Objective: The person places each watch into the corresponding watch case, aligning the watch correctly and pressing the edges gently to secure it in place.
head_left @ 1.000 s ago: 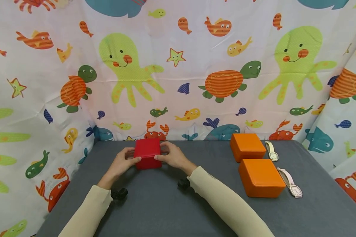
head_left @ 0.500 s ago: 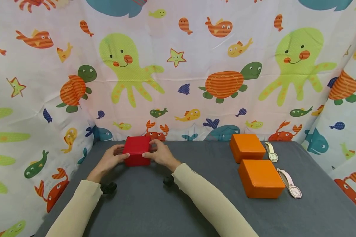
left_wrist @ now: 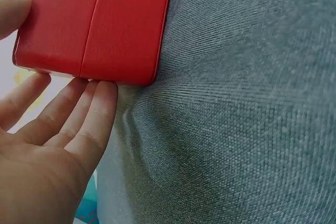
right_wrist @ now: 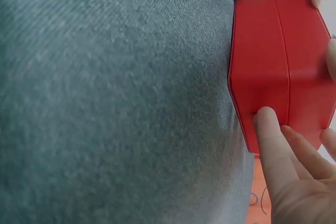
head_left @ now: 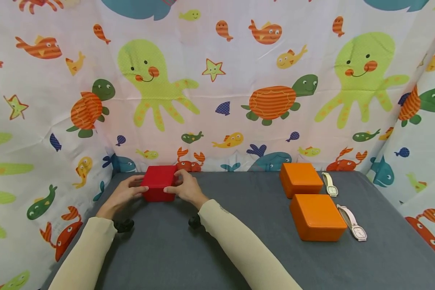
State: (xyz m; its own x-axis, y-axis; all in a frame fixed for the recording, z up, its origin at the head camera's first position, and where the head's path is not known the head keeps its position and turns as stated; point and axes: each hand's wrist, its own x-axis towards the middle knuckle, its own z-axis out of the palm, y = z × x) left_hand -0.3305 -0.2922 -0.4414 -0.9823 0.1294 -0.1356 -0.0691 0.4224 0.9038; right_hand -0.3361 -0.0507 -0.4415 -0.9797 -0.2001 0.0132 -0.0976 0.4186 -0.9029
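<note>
A closed red box (head_left: 160, 176) with a lid seam sits at the far left of the grey table, held between both hands. My left hand (head_left: 121, 194) grips its left side, thumb at the near corner. On the opposite side, my right hand (head_left: 189, 188) holds it the same way. In the left wrist view, the left hand's fingertips (left_wrist: 107, 88) touch the side of the box (left_wrist: 123, 30) near its base. The right wrist view shows the right fingers (right_wrist: 269, 124) against another side of the red box (right_wrist: 260, 40), which stands on the cloth.
Two orange boxes (head_left: 318, 217) stand one behind the other at the right. Beside them lie a pale wristwatch (head_left: 358, 232) and a second watch (head_left: 331, 189) farther back. A curtain (head_left: 217, 121) printed with sea animals encloses the grey table (head_left: 221, 262) at the back and sides.
Both hands have moved left and slightly back along the table, carrying the red box with them. The orange boxes and watches stay in place.
</note>
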